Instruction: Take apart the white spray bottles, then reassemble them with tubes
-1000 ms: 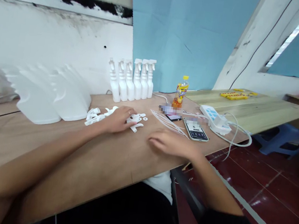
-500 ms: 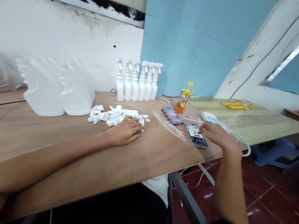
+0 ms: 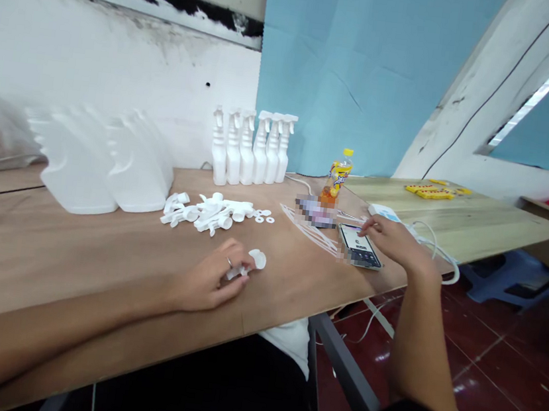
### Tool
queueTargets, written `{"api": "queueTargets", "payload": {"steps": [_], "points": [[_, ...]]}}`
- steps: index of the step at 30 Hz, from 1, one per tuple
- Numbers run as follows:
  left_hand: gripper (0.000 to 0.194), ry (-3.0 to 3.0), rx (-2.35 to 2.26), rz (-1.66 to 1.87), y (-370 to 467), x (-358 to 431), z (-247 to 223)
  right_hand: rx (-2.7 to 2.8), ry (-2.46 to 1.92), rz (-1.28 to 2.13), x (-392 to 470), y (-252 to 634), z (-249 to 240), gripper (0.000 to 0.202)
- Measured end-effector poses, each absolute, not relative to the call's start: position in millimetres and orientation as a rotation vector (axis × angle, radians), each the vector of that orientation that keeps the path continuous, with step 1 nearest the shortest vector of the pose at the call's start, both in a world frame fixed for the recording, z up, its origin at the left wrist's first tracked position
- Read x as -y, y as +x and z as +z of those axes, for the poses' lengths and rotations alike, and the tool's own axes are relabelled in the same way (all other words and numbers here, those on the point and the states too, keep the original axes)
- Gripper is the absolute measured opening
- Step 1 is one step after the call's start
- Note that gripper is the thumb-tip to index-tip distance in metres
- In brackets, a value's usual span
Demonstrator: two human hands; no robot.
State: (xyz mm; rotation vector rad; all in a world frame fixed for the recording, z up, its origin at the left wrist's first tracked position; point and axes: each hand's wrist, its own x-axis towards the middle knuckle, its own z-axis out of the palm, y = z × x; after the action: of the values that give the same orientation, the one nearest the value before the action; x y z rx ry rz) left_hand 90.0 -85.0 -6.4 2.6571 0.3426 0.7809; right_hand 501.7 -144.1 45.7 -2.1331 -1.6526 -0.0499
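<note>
My left hand [image 3: 220, 273] is closed around a white trigger sprayer head [image 3: 258, 259] low over the table, its round cap end showing beyond the fingers. Behind it lies a pile of loose white sprayer heads [image 3: 216, 212], with several small white rings [image 3: 271, 220] on its right. Over a lit smartphone [image 3: 360, 248] lying on the table hovers my right hand [image 3: 390, 238]; its fingers are partly bent and apart, one fingertip at the screen, and it grips nothing. Whether that fingertip touches the glass I cannot tell.
White spray bottles [image 3: 248, 155] with heads on stand in a row by the wall. Larger headless white bottles [image 3: 79, 191] are grouped at the left. A yellow-capped drink bottle [image 3: 338, 176], a blurred second device [image 3: 314, 212] and white cables [image 3: 433, 238] occupy the right side.
My left hand has drawn back from the pile towards me, bringing a sprayer head with it. My right hand has barely shifted and stays at the smartphone.
</note>
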Motion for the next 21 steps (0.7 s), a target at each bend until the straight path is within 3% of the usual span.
{"api": "queueTargets", "payload": {"steps": [10, 15, 21], "points": [[0.020, 2.325, -0.589, 0.791, 86.1, 76.8, -15.7, 2.298, -1.612, -0.011, 87.0, 364.2, 16.1, 0.024], [0.022, 2.457, -0.519, 0.779, 84.4, 77.8, -14.2, 2.516, -1.672, -0.036, 63.1, 333.8, 15.7, 0.038], [0.017, 2.476, -0.467, 0.806, 87.3, 80.7, -12.4, 2.509, -1.757, -0.207, 31.9, 328.1, 7.1, 0.036]]}}
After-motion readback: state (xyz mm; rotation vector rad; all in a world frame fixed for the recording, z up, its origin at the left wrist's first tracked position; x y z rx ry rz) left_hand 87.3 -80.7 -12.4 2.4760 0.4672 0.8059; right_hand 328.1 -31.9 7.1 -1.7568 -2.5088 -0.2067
